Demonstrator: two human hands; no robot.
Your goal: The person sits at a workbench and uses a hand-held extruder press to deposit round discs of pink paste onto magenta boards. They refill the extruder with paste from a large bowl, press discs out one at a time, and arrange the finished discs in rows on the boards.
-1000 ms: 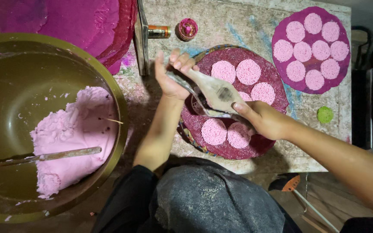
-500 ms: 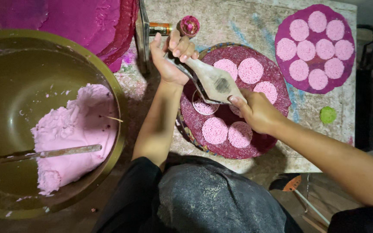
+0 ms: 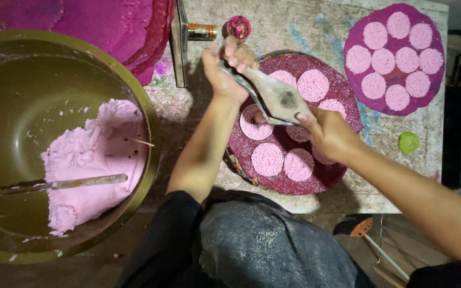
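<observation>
Rough grey stone point(image 3: 294, 21), smeared with pink and blue powder, serves as your work surface, and on it sits a round woven tray covered in dark magenta point(image 3: 342, 114) holding pale pink round discs point(image 3: 268, 159). Your left hand point(image 3: 225, 69) is closed around the narrow end of a flat, grey metal scoop point(image 3: 276, 96), at about 11 o'clock from the tray's centre, while your right hand point(image 3: 329, 133) pinches the scoop's wide end over the tray (the fingertips are partly hidden beneath it). Well apart at 9 o'clock stands a large olive-green metal basin point(image 3: 28, 80) with a heap of pink dough point(image 3: 97, 160) and a long metal spatula point(image 3: 60, 185) lying in it. At 2 o'clock lies a second magenta round mat point(image 3: 356, 85) with seven pink discs, and a small green lump point(image 3: 408, 142) rests near its lower edge.
</observation>
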